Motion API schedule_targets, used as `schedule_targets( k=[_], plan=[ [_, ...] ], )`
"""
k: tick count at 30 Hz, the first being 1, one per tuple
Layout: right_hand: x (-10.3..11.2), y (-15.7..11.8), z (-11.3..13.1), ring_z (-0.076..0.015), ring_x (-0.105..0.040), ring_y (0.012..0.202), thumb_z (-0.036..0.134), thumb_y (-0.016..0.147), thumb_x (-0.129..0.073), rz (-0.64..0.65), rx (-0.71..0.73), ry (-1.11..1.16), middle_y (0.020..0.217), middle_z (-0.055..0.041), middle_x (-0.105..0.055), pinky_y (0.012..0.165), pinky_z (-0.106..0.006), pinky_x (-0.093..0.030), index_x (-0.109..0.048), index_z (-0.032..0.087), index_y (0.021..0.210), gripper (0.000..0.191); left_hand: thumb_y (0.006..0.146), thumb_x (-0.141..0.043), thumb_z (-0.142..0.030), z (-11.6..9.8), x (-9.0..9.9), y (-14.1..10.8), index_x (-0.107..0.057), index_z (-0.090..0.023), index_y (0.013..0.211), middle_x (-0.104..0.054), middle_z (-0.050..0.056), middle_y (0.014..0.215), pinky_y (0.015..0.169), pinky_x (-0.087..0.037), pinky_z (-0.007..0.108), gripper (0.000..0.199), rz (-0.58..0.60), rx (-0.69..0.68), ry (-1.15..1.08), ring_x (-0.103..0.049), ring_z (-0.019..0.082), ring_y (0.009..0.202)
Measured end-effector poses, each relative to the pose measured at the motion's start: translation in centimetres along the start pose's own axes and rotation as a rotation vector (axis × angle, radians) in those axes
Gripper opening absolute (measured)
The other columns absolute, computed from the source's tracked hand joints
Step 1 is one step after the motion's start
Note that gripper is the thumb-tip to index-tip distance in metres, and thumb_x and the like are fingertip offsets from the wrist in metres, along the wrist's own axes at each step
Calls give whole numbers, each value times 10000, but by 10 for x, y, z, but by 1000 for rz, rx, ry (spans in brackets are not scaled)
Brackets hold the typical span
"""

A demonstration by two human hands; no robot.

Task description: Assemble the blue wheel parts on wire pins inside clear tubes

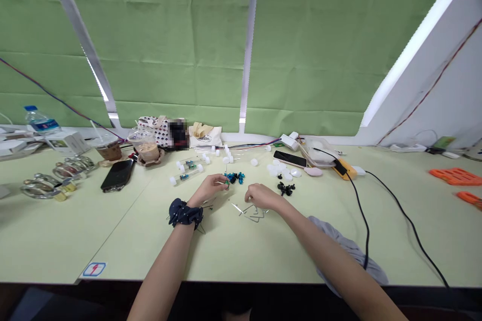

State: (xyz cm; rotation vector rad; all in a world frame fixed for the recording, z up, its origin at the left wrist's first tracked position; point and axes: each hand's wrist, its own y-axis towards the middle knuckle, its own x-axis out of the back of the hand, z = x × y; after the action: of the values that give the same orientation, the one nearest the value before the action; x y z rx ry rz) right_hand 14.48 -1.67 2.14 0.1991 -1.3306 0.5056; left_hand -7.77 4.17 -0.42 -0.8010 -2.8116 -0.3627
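Observation:
My left hand (211, 187), with a dark scrunchie (185, 213) on its wrist, pinches a small green piece (227, 184) at the fingertips. A thin pale rod seems to rise from that piece. Small blue and black pieces (240, 177) lie just beyond these fingers. My right hand (260, 195) is closed with its fingertips down at the table; whatever they grip is hidden. Under and in front of it lie several bent metal rods (254, 219), L-shaped like hex keys. Black knob-like pieces (286, 189) sit to the right of that hand.
White round caps (280, 166) and a phone (289, 158) lie behind my right hand. Clear tubes (188, 176) stand out at back left, beyond a black phone (118, 175) and drink cups (147, 151). A black cable (361, 215) and grey cloth (346, 248) are at right.

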Motion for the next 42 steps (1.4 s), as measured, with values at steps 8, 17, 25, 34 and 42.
schedule_targets(
  k=[8, 17, 25, 34, 42],
  plan=[
    [1, 0, 6, -177, -576, 853, 25, 701, -537, 4, -10, -40, 928, -88, -636, 697, -213, -363, -696, 182, 886, 290, 665, -682, -361, 2, 0, 1, -626, -134, 907, -650, 82, 857, 735, -473, 319, 336, -17, 5, -15, -635, 198, 765],
    [-2, 4, -3, -177, -579, 857, 2, 693, -503, -11, 23, 5, 908, -75, -651, 703, -214, -367, -699, 188, 858, 317, 651, -693, -363, -1, 0, 0, -634, -133, 889, -662, 84, 850, 727, -474, 314, 337, -30, 13, -26, -640, 196, 756],
    [0, 4, -5, -174, -578, 849, 29, 710, -490, -13, 29, 9, 917, -67, -658, 692, -216, -371, -696, 187, 852, 296, 659, -689, -364, 1, 0, 1, -629, -131, 897, -664, 87, 858, 723, -475, 316, 338, -34, 15, -7, -644, 200, 754],
    [0, 5, -5, -167, -586, 872, -15, 663, -492, 14, 12, -59, 942, -67, -658, 720, -205, -374, -694, 195, 873, 359, 644, -697, -366, 3, -1, 2, -630, -132, 898, -663, 89, 873, 733, -476, 321, 352, -40, 26, -9, -643, 203, 763],
    [4, 4, 1, -163, -587, 833, -20, 662, -501, 52, -11, -82, 943, -63, -651, 635, -200, -354, -680, 187, 877, 348, 632, -703, -379, -1, -1, 1, -637, -128, 896, -668, 91, 864, 733, -477, 324, 371, -41, 37, -17, -645, 206, 760]
  ],
)
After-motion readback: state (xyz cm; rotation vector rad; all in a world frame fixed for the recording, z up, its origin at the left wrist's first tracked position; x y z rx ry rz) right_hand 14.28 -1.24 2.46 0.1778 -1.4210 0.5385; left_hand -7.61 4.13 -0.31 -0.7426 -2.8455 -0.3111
